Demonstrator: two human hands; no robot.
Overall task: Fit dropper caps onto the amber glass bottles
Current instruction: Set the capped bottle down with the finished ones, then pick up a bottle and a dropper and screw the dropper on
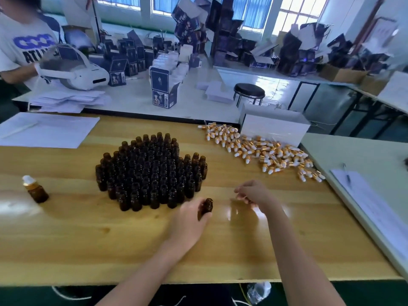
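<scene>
Closest in, the left hand (189, 219) grips one uncapped amber bottle (207, 206), roughly upright, over the wooden table (132, 250) just in front of the packed cluster of open bottles (152, 171). Beside it the right hand (254, 195) hovers with its fingers curled; blur hides whether it pinches anything. Dropper caps (260, 149) lie heaped further right, and one capped bottle (36, 189) stands far left.

Open wooden table (223, 173) between the dense bottle cluster (152, 171) and the dropper-cap pile (262, 151), and along the near edge.
</scene>
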